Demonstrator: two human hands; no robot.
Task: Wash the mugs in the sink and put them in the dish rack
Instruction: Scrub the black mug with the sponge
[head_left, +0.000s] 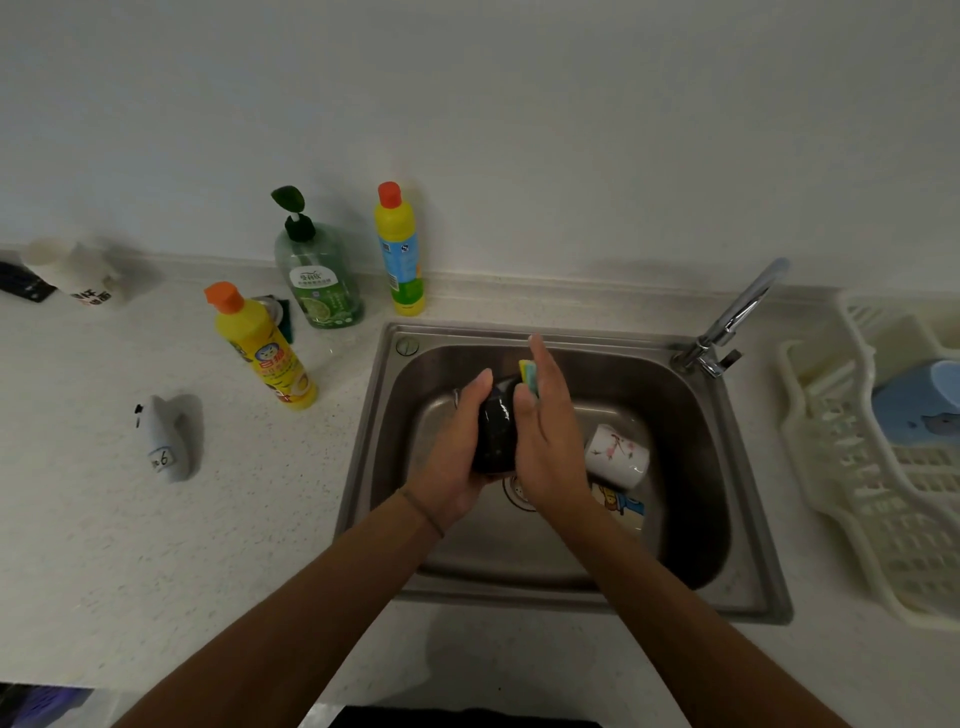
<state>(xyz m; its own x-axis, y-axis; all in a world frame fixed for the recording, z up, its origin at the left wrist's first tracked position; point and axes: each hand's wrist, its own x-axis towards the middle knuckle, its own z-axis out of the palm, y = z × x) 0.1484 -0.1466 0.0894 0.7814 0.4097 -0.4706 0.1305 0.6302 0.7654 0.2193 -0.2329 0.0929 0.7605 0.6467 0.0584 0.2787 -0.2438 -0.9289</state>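
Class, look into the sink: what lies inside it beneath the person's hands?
In the sink lie a white flowered mug and a cartoon-printed mug, on their sides. The drain is mostly covered by the right hand.

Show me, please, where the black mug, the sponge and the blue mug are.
black mug (494, 431): head view, its side wall between the hands.
sponge (529, 375): head view, its yellow top edge.
blue mug (914, 402): head view, its side.

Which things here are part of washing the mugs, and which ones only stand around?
In use:
- left hand holding the black mug
- right hand pressing the sponge on it
- white floral mug and cartoon mug in the sink
- faucet
- dish rack with blue mug

Lying about:
- two yellow bottles
- green soap dispenser
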